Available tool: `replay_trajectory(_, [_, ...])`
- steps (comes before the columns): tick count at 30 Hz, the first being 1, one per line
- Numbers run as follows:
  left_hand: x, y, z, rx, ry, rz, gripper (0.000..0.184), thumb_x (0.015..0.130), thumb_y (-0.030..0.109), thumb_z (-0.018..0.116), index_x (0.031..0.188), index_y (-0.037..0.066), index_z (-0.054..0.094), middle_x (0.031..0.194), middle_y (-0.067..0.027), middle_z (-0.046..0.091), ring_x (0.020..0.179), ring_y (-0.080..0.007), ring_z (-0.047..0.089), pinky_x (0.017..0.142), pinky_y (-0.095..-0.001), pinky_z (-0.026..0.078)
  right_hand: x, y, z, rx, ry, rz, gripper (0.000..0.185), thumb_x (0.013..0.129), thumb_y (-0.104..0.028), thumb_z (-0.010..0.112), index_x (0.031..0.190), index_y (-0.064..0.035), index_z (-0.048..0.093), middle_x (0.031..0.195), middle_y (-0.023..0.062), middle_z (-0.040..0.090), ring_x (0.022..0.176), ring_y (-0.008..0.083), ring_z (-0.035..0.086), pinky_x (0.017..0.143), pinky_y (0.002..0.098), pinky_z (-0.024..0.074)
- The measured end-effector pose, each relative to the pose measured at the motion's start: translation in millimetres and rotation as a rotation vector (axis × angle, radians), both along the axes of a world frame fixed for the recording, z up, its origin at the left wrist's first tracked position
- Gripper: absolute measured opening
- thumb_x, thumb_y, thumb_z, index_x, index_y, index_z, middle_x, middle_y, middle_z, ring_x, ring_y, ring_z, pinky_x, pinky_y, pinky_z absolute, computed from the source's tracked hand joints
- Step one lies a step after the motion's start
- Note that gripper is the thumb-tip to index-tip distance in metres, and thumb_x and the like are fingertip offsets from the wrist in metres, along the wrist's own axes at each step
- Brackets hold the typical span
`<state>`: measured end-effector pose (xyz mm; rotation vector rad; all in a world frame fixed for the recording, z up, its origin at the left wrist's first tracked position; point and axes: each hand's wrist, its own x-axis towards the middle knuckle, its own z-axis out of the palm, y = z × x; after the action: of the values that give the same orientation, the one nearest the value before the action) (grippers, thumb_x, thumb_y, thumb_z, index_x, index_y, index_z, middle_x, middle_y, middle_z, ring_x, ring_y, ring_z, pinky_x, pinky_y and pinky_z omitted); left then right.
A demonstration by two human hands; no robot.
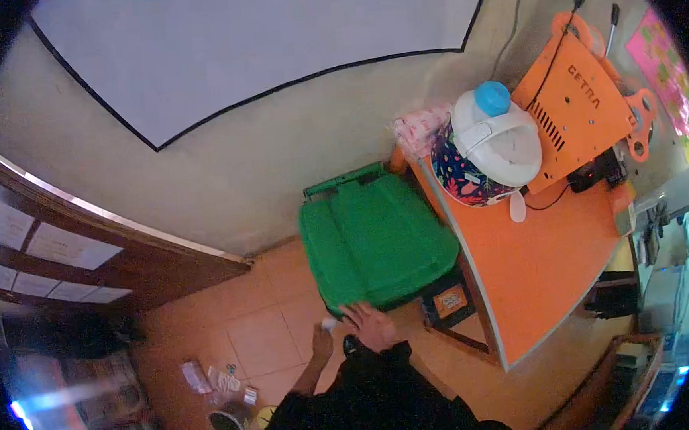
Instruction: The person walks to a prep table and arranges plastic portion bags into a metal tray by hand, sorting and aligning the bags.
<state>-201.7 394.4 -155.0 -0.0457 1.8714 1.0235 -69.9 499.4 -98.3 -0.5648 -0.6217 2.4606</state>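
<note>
A green bin [374, 237] with its lid down stands against the wall, beside the orange table. My right hand [371, 326] is at the front edge of the lid, palm down with its fingers apart, and nothing shows in it. Just left of it and lower, my left hand [321, 343] is closed on a small white item [329, 324], too small to identify. The left hand is close to the bin's front corner; whether it touches the bin is unclear.
The orange table [537, 281] at the right holds a patterned rice cooker [488, 157], an orange machine [577, 107] and cables. A brown door [124, 262] is at the left. On the tiled floor are an open container [230, 423], scissors [231, 370] and small packets [196, 377].
</note>
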Motion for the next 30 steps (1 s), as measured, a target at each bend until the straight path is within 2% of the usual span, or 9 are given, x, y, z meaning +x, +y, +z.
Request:
replay_trajectory(1, [0, 21, -2, 0.046, -0.004, -0.032, 0.046, 0.096, 0.037, 0.053, 0.118, -0.003, 0.051, 0.102, -0.0209, 0.059, 0.091, -0.0337, 0.062, 0.063, -0.0417, 0.051, -17, 26, 66, -0.179, 0.151, 0.057, 0.042, 0.098, -0.024, 0.044, 0.135, -0.0049, 0.039, 0.151, 0.0099, 0.030, 0.142, 0.0280, 0.026, 0.118, 0.0442, 0.0216])
replay_trajectory(3, [3, 63, -4, 0.119, -0.010, -0.071, 0.046, 0.096, 0.037, 0.052, 0.118, -0.003, 0.051, 0.102, -0.0205, 0.059, 0.092, -0.0334, 0.061, 0.064, -0.0414, 0.051, -33, 47, 65, -0.018, 0.170, 0.205, 0.047, 0.101, -0.027, 0.033, 0.142, -0.0050, 0.032, 0.155, 0.0104, 0.025, 0.144, 0.0287, 0.022, 0.120, 0.0408, 0.0155])
replay_trajectory(6, [3, 114, -4, 0.164, 0.004, -0.066, 0.046, 0.096, 0.038, 0.051, 0.119, -0.003, 0.051, 0.103, -0.0200, 0.059, 0.093, -0.0328, 0.061, 0.066, -0.0411, 0.051, -58, 83, 151, -0.009, 0.223, 0.220, 0.054, 0.100, -0.029, 0.035, 0.148, -0.0054, 0.022, 0.157, 0.0110, 0.020, 0.146, 0.0291, 0.017, 0.120, 0.0386, 0.0148])
replay_trajectory(11, [0, 153, -18, 0.179, -0.014, -0.089, 0.047, 0.097, 0.038, 0.050, 0.121, -0.002, 0.050, 0.105, -0.0190, 0.058, 0.094, -0.0318, 0.061, 0.068, -0.0406, 0.050, -81, 112, 190, 0.156, 0.043, 0.320, 0.062, 0.100, -0.035, 0.038, 0.151, -0.0050, 0.018, 0.158, 0.0136, 0.017, 0.146, 0.0294, 0.017, 0.120, 0.0395, 0.0142])
replay_trajectory(16, [3, 131, -36, 0.162, -0.050, -0.127, 0.047, 0.097, 0.038, 0.049, 0.122, -0.002, 0.049, 0.107, -0.0181, 0.058, 0.096, -0.0308, 0.060, 0.070, -0.0401, 0.050, -79, 127, 190, 0.175, 0.149, 0.402, 0.065, 0.101, -0.040, 0.038, 0.149, -0.0014, 0.020, 0.156, 0.0165, 0.020, 0.146, 0.0303, 0.018, 0.119, 0.0414, 0.0154])
replay_trajectory(21, [5, 96, -34, 0.152, -0.073, -0.207, 0.047, 0.098, 0.038, 0.048, 0.124, -0.001, 0.049, 0.108, -0.0172, 0.058, 0.097, -0.0299, 0.060, 0.072, -0.0395, 0.050, -61, 110, 179, -0.076, -0.013, 0.387, 0.060, 0.103, -0.039, 0.032, 0.148, 0.0000, 0.023, 0.156, 0.0153, 0.022, 0.145, 0.0319, 0.020, 0.118, 0.0438, 0.0170])
replay_trajectory(25, [6, 47, -27, 0.116, -0.057, -0.241, 0.047, 0.098, 0.038, 0.047, 0.125, -0.001, 0.048, 0.110, -0.0164, 0.057, 0.098, -0.0291, 0.060, 0.074, -0.0391, 0.049, -42, 88, 174, -0.083, -0.089, 0.415, 0.054, 0.103, -0.035, 0.031, 0.144, 0.0010, 0.028, 0.153, 0.0145, 0.028, 0.144, 0.0312, 0.023, 0.117, 0.0442, 0.0202])
replay_trajectory(27, [9, 23, -24, 0.095, -0.052, -0.240, 0.048, 0.098, 0.038, 0.046, 0.126, -0.001, 0.048, 0.111, -0.0161, 0.057, 0.099, -0.0287, 0.060, 0.075, -0.0389, 0.049, -34, 82, 172, -0.334, -0.201, 0.417, 0.054, 0.102, -0.034, 0.036, 0.143, 0.0013, 0.029, 0.151, 0.0147, 0.033, 0.140, 0.0292, 0.029, 0.116, 0.0429, 0.0226])
replay_trajectory(30, [16, -10, -18, 0.047, -0.053, -0.225, 0.048, 0.099, 0.039, 0.046, 0.127, 0.000, 0.048, 0.112, -0.0155, 0.057, 0.099, -0.0281, 0.059, 0.076, -0.0386, 0.049, -5, 85, 98, -0.564, -0.300, 0.577, 0.058, 0.101, -0.035, 0.041, 0.143, 0.0019, 0.028, 0.148, 0.0141, 0.036, 0.135, 0.0263, 0.035, 0.115, 0.0420, 0.0230])
